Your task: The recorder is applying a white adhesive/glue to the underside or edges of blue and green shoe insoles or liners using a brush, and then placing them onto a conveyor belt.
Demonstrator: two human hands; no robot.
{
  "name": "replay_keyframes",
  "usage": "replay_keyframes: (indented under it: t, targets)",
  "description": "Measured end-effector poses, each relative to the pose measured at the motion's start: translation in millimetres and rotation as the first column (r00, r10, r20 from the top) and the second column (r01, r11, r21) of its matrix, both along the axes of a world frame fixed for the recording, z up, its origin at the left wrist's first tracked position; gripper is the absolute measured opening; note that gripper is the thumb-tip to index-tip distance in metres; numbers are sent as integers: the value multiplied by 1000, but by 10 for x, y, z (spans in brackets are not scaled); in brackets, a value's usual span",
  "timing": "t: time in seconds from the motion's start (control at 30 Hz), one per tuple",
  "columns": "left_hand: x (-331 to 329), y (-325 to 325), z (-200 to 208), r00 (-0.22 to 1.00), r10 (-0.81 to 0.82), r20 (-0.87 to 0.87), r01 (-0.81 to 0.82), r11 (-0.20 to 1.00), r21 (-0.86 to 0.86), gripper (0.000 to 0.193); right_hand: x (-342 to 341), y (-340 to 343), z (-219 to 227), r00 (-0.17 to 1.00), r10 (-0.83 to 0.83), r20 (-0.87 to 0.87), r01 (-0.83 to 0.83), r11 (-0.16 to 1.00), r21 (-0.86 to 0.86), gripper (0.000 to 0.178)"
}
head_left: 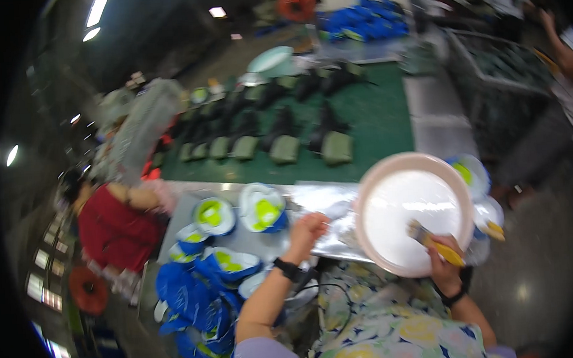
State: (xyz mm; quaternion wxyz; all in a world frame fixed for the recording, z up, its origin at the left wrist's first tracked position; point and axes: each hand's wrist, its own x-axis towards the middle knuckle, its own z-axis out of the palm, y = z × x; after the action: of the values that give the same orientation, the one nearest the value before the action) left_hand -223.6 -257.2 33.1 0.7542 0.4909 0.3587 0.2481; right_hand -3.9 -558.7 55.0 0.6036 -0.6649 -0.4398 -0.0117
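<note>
My right hand (444, 268) grips a brush (447, 253) with a yellow handle. Its bristles point down into the white liquid (406, 204) in a round, pale pink basin (366, 230). My left hand (308, 233) hovers by the metal tabletop left of the basin, fingers curled in and nothing visible in them. Left of it stand blue-and-white shoe uppers (262, 210) with lime-green patches inside. More blue uppers (192, 296) lie heaped at the lower left. Motion blur softens the details.
Beyond the basin, a green work surface (381, 120) carries rows of black uppers with olive toes (334, 146). White cups (485, 213) adjoin the basin's right side. A person in red (118, 222) is at the left; another (566, 83) is at the right by a crate (502, 61).
</note>
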Motion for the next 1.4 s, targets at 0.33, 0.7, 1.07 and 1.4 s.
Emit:
replay_keyframes:
  t: [0.33,0.7,1.07,1.4]
  targets:
    - [441,-381,925,986,-163,21,162,986,45,16,100,2,206,760,130,-637,28,972,232,28]
    - [632,-911,1178,947,-306,93,308,951,-8,13,350,127,401,-32,511,-859,302,824,479,29]
    - [776,-1769,834,735,-672,96,678,723,-132,45,-394,568,918,347,567,-747,131,759,637,42]
    - [531,-1524,867,694,-685,-223,719,641,270,46,-803,667,950,445,492,-748,46,822,567,45]
